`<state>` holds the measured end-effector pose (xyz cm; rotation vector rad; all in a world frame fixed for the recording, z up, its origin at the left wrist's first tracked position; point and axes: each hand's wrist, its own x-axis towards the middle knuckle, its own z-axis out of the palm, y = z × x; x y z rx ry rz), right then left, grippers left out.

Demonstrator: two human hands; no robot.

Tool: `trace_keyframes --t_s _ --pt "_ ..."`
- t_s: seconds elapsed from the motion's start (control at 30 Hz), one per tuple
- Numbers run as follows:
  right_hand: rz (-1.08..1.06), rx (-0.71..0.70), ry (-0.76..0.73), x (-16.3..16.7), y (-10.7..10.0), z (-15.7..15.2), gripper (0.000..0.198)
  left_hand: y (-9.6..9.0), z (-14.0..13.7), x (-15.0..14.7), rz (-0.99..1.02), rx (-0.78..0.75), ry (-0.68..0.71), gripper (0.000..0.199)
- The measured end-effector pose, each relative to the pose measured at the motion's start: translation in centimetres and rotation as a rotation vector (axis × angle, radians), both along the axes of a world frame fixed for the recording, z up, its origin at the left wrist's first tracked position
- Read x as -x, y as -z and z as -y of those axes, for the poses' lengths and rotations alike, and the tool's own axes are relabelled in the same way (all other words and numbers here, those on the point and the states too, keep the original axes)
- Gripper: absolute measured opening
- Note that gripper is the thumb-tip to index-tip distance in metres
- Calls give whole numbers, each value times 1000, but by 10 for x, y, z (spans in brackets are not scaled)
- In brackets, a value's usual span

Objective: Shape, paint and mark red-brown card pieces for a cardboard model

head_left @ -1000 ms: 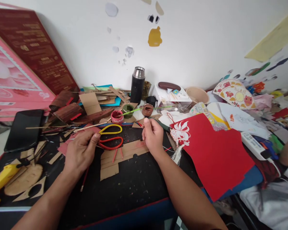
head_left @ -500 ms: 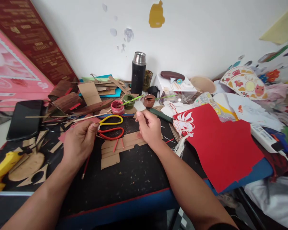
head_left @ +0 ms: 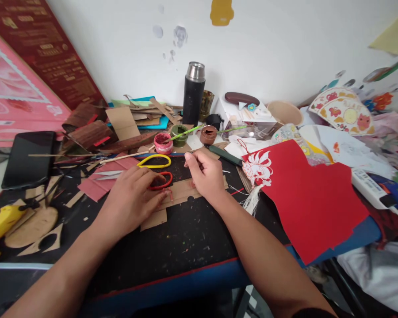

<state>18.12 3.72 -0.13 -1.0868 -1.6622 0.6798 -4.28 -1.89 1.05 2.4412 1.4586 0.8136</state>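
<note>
My left hand is over the cardboard strip, thumb and fingers apart, its thumb tip beside a small red strip. Partly under that hand lie the scissors, with one yellow and one red handle loop; their blades point left across a reddish-pink corrugated piece. Closed in a pinch, my right hand is above the cardboard's right part. Something small and reddish shows at its fingertips, too little to name.
Behind the hands stand open paint jars of pink, green and brown, with a black flask further back. Red paper lies at right. A phone and cardboard scraps are at left.
My left hand has moved right and down from beside the scissors to the small red strips, its fingers opening. My right hand stays pinched in nearly the same place.
</note>
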Motion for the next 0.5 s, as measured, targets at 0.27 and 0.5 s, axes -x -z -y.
trace_keyframes --t_s 0.27,0.5 --pt "69 30 8 -1 -4 2 46 7 8 -9 -234 -3 3 21" --pt "96 28 -17 -1 -5 3 44 10 10 -14 -309 -25 -38 21"
